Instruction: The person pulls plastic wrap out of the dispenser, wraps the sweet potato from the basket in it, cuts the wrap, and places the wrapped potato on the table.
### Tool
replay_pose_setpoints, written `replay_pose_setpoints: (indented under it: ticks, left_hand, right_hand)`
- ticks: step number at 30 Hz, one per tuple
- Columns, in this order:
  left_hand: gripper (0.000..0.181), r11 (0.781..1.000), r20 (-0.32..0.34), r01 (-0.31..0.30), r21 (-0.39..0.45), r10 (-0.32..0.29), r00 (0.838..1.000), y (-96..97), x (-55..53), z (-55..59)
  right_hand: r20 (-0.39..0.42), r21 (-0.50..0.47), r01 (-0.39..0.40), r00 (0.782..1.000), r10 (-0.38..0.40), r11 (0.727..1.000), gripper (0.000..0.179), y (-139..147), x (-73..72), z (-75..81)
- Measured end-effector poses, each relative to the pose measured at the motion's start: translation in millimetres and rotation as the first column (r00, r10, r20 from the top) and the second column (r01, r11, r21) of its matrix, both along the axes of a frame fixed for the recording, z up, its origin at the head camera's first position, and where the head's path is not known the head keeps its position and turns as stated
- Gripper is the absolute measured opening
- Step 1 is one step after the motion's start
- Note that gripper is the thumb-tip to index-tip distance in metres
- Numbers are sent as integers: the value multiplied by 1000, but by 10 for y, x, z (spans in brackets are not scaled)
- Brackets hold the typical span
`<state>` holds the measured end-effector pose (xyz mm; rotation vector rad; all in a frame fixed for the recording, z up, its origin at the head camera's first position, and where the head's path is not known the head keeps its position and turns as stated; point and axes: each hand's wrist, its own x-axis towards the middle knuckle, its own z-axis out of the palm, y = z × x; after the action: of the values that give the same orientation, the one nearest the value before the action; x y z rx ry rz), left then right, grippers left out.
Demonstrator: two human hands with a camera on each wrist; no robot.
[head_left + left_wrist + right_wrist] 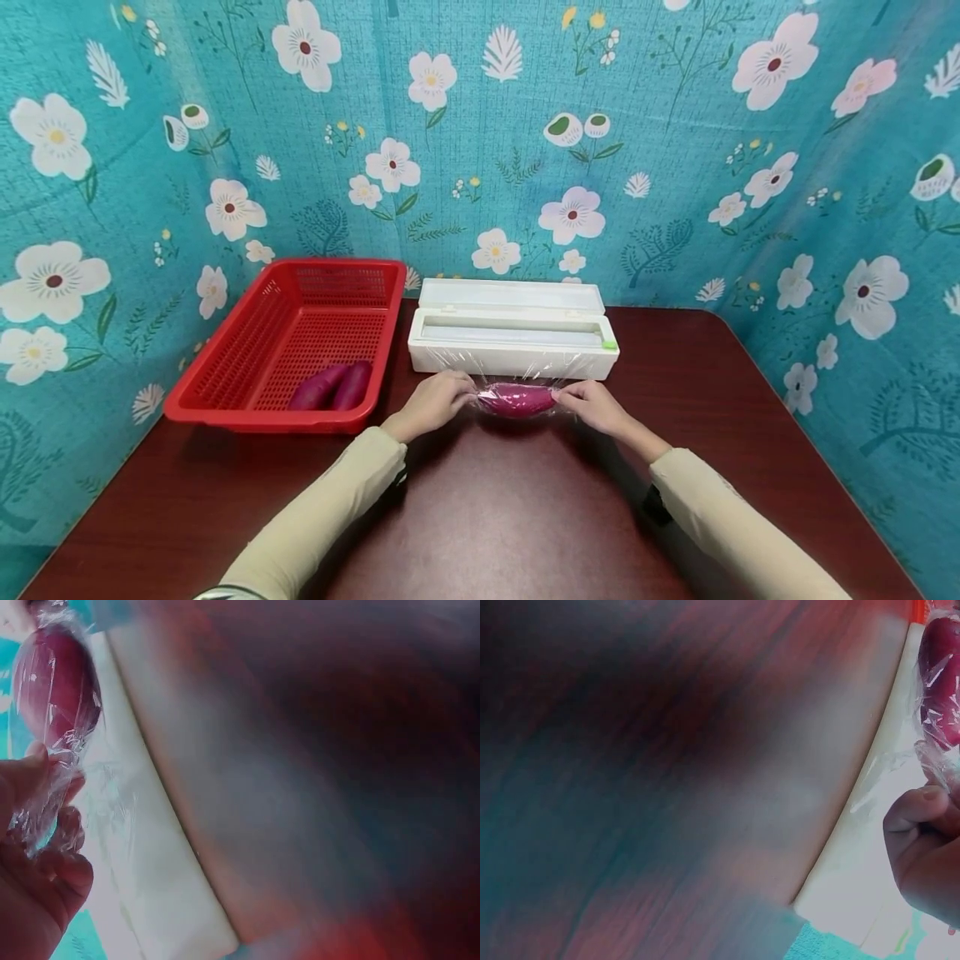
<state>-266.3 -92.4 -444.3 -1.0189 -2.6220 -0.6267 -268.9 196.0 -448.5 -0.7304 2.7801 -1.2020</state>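
A purple sweet potato (517, 401) wrapped in clear cling film hangs between the two hands, just in front of the white film dispenser box (517, 360). My left hand (441, 402) pinches the gathered film at its left end; the left wrist view shows the crumpled film (46, 806) between thumb and fingers. At the other end my right hand (596, 406) grips the film with thumb and curled fingers, which the right wrist view (930, 840) also shows. Thin strands of film stretch from the potato toward the box, whose lid (512, 296) stands raised.
To the left is a red plastic basket (273, 419) with two unwrapped purple sweet potatoes (330, 387) near its front. A film roll (512, 336) lies inside the dispenser, with a green slider (610, 345) at its right. Behind the dark wooden table (517, 517) hangs a flowered teal cloth (480, 167).
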Motion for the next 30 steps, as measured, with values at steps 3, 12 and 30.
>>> replay_pose_setpoints:
  ticks: [3,12,30]
  left_hand:
    - [10,996,147,-25,87,12,989,17,-72,-12]
    - [27,938,394,-170,302,40,918,34,-150,-60]
    - [21,928,416,-325,183,227,880,235,-187,-171]
  right_hand:
    - [20,-17,16,1000,-16,1000,34,-5,-45,-20]
    - [147,-42,88,986,-81,995,42,-36,-178,-57]
    - [153,-37,111,983,-104,993,17,-92,-264,-130]
